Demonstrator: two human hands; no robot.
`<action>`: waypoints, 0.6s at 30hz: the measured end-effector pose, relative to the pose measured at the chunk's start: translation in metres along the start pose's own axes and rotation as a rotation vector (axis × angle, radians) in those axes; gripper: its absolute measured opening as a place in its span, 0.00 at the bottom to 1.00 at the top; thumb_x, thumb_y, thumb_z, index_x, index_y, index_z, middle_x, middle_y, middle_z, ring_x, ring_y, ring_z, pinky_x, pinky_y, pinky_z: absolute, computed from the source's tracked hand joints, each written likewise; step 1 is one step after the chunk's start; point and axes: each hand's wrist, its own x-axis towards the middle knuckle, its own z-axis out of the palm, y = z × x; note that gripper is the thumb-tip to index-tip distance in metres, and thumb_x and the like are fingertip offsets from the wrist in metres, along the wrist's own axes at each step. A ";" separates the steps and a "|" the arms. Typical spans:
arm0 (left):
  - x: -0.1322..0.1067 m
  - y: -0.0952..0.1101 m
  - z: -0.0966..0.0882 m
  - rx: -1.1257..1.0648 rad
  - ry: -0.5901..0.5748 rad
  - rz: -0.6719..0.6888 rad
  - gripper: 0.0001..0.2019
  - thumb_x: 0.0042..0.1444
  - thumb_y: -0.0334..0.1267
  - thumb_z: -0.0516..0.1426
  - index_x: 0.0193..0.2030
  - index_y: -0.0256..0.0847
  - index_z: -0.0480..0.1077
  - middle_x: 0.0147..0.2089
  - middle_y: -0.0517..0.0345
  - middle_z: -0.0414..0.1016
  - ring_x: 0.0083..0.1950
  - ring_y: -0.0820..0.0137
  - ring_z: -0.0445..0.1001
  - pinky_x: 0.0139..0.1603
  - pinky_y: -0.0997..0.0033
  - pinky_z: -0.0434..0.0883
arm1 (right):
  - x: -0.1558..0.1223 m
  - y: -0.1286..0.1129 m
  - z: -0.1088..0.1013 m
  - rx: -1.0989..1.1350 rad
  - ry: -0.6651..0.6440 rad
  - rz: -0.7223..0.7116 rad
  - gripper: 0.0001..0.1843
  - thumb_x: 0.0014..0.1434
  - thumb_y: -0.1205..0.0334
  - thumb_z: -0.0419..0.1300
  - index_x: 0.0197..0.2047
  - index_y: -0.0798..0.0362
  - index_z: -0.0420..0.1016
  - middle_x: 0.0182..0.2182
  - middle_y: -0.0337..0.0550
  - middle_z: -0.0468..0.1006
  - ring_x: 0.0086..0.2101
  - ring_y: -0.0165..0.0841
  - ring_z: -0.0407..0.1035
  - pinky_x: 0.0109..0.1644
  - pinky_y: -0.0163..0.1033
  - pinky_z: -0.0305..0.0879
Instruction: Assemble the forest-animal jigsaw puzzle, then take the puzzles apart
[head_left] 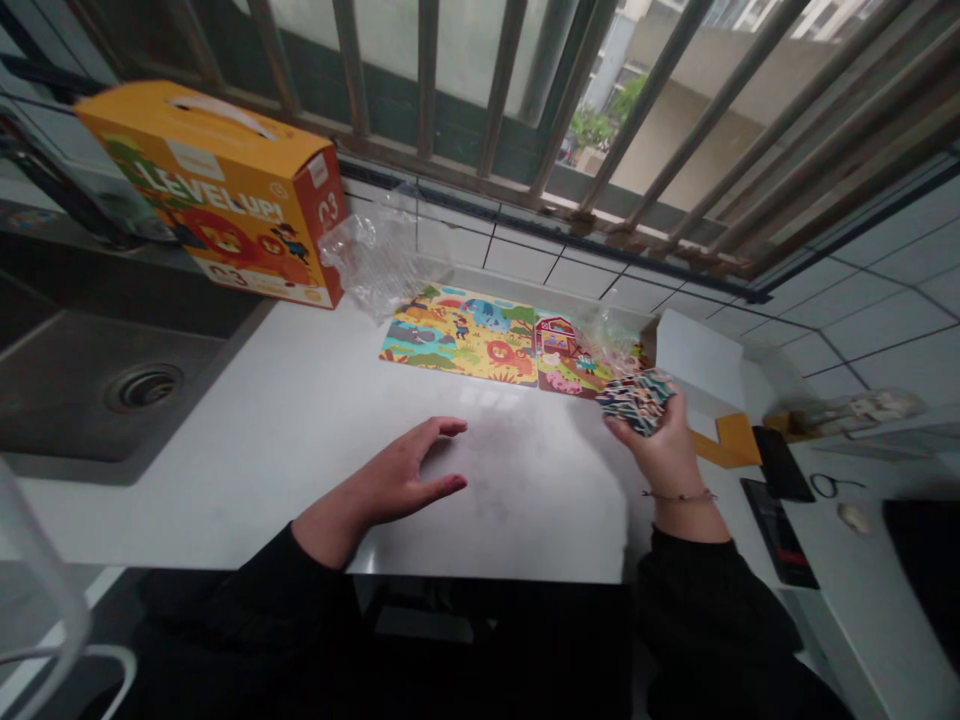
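Note:
My right hand [661, 448] is closed around a bunch of colourful puzzle pieces [637, 398], held just above the white counter [300, 420]. My left hand [409, 475] hovers open over the counter, fingers spread and pointing right, holding nothing. Beyond both hands lie two picture sheets side by side: a larger animal scene [459, 335] and a smaller barn scene [564, 355]. A crumpled clear plastic bag [371, 255] sits behind the animal scene, and another bit of clear plastic [616, 340] lies by the barn scene.
An orange puzzle box [225, 195] stands at the back left by a steel sink [112, 385]. A white box [697, 355], orange card [731, 440] and dark phones [780, 500] lie to the right. A barred window runs along the back.

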 end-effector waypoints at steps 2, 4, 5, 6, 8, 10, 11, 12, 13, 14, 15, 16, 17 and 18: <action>0.000 0.003 -0.001 0.021 -0.008 0.009 0.31 0.67 0.54 0.66 0.71 0.47 0.66 0.70 0.41 0.75 0.69 0.50 0.78 0.71 0.40 0.75 | 0.014 0.022 -0.042 -0.118 0.109 0.066 0.53 0.52 0.37 0.75 0.71 0.51 0.59 0.69 0.67 0.71 0.66 0.54 0.73 0.70 0.54 0.70; 0.001 0.005 -0.002 0.042 -0.014 0.030 0.28 0.67 0.53 0.66 0.69 0.47 0.68 0.69 0.41 0.76 0.67 0.51 0.79 0.70 0.41 0.76 | 0.027 0.041 -0.077 -0.240 0.196 0.135 0.51 0.51 0.38 0.76 0.70 0.51 0.63 0.68 0.67 0.73 0.65 0.56 0.73 0.69 0.53 0.70; 0.002 0.005 -0.002 0.051 -0.017 0.041 0.27 0.67 0.52 0.66 0.68 0.46 0.68 0.68 0.42 0.76 0.67 0.51 0.79 0.69 0.42 0.76 | 0.033 0.051 -0.090 -0.297 0.207 0.201 0.53 0.48 0.37 0.77 0.69 0.52 0.65 0.65 0.67 0.76 0.63 0.58 0.74 0.67 0.55 0.72; 0.002 0.006 -0.002 0.058 -0.017 0.051 0.26 0.67 0.52 0.66 0.68 0.46 0.69 0.67 0.42 0.77 0.66 0.51 0.79 0.68 0.42 0.77 | 0.039 0.060 -0.100 -0.349 0.198 0.262 0.53 0.48 0.36 0.77 0.68 0.52 0.65 0.62 0.67 0.78 0.61 0.60 0.76 0.65 0.57 0.73; 0.004 0.006 -0.002 0.064 -0.015 0.063 0.25 0.67 0.51 0.65 0.66 0.46 0.71 0.65 0.43 0.78 0.64 0.52 0.80 0.67 0.44 0.77 | 0.050 0.077 -0.112 -0.440 0.122 0.350 0.53 0.47 0.33 0.76 0.67 0.51 0.67 0.59 0.67 0.80 0.57 0.61 0.78 0.61 0.58 0.75; 0.005 0.006 -0.002 0.070 -0.014 0.070 0.23 0.67 0.51 0.65 0.64 0.45 0.72 0.63 0.45 0.79 0.62 0.53 0.81 0.66 0.46 0.78 | 0.063 0.092 -0.114 -0.474 0.017 0.358 0.54 0.47 0.32 0.76 0.67 0.52 0.66 0.57 0.66 0.81 0.54 0.59 0.79 0.59 0.58 0.75; 0.005 0.005 -0.002 0.074 -0.016 0.073 0.22 0.67 0.51 0.65 0.63 0.45 0.73 0.62 0.46 0.79 0.62 0.54 0.81 0.66 0.47 0.78 | 0.069 0.097 -0.113 -0.486 -0.044 0.348 0.53 0.47 0.33 0.76 0.67 0.53 0.66 0.56 0.65 0.82 0.53 0.57 0.79 0.58 0.56 0.75; 0.005 0.005 -0.002 0.080 -0.018 0.078 0.21 0.68 0.50 0.65 0.62 0.45 0.73 0.61 0.46 0.79 0.61 0.54 0.81 0.65 0.48 0.78 | 0.076 0.101 -0.110 -0.512 -0.106 0.347 0.52 0.47 0.35 0.76 0.66 0.54 0.67 0.54 0.64 0.83 0.51 0.55 0.80 0.56 0.54 0.74; 0.005 0.004 -0.002 0.085 -0.022 0.081 0.20 0.68 0.50 0.64 0.62 0.45 0.73 0.60 0.47 0.79 0.61 0.55 0.80 0.65 0.49 0.78 | 0.082 0.104 -0.107 -0.552 -0.169 0.354 0.49 0.48 0.37 0.76 0.64 0.55 0.68 0.52 0.63 0.83 0.49 0.53 0.80 0.54 0.52 0.74; 0.005 0.004 -0.002 0.090 -0.022 0.087 0.19 0.69 0.49 0.64 0.61 0.45 0.73 0.60 0.47 0.79 0.61 0.55 0.80 0.65 0.50 0.78 | 0.087 0.105 -0.104 -0.589 -0.223 0.365 0.46 0.49 0.39 0.76 0.62 0.55 0.70 0.49 0.62 0.84 0.46 0.51 0.80 0.52 0.50 0.73; 0.005 0.005 -0.002 0.093 -0.024 0.090 0.18 0.69 0.49 0.64 0.60 0.45 0.73 0.59 0.48 0.79 0.60 0.56 0.80 0.64 0.50 0.78 | 0.092 0.106 -0.101 -0.620 -0.267 0.378 0.43 0.50 0.41 0.76 0.61 0.55 0.71 0.47 0.62 0.85 0.43 0.48 0.80 0.49 0.49 0.72; 0.005 0.006 -0.002 0.095 -0.022 0.090 0.17 0.69 0.48 0.63 0.60 0.45 0.74 0.59 0.48 0.79 0.60 0.56 0.80 0.64 0.51 0.78 | 0.096 0.106 -0.099 -0.638 -0.301 0.389 0.40 0.51 0.42 0.76 0.59 0.55 0.73 0.45 0.61 0.85 0.40 0.46 0.79 0.47 0.47 0.71; 0.005 0.007 -0.002 0.096 -0.020 0.090 0.16 0.69 0.48 0.63 0.59 0.45 0.74 0.58 0.49 0.79 0.59 0.56 0.80 0.63 0.51 0.78 | 0.099 0.105 -0.097 -0.640 -0.318 0.392 0.37 0.51 0.44 0.76 0.58 0.55 0.74 0.43 0.60 0.85 0.38 0.45 0.79 0.45 0.47 0.70; 0.005 0.008 -0.002 0.096 -0.017 0.088 0.15 0.69 0.47 0.63 0.58 0.45 0.74 0.57 0.49 0.80 0.58 0.57 0.80 0.63 0.52 0.78 | 0.100 0.105 -0.096 -0.631 -0.299 0.376 0.35 0.51 0.45 0.77 0.56 0.55 0.75 0.41 0.59 0.85 0.37 0.44 0.78 0.43 0.46 0.69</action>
